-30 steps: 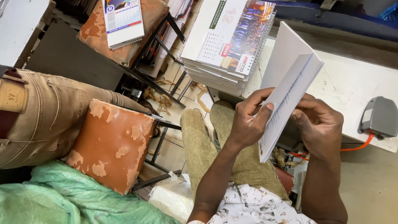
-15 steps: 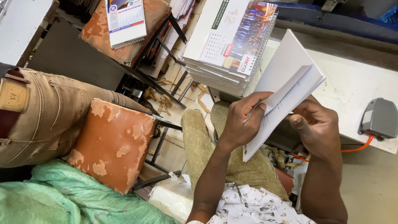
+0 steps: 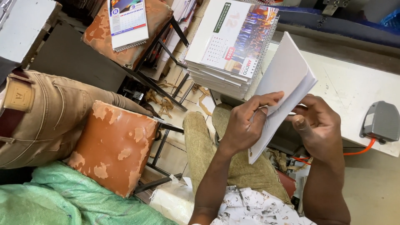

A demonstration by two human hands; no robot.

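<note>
White sheaf (image 3: 283, 89) held tilted above the lap, both hands clamped on it: left hand (image 3: 243, 125) with fingers across the front, right hand (image 3: 318, 125) gripping the far edge. Just beyond, one stack of spiral-bound calendars (image 3: 231, 50), colourful top. One calendar (image 3: 127, 23) on a worn orange stool (image 3: 156, 16); second stool (image 3: 112, 146) nearer. Grey pedal (image 3: 381, 121) on the table (image 3: 354, 87).

White paper stack (image 3: 287, 79), worn orange stool (image 3: 114, 146), green cloth (image 3: 54, 200), grey pedal (image 3: 381, 121).
</note>
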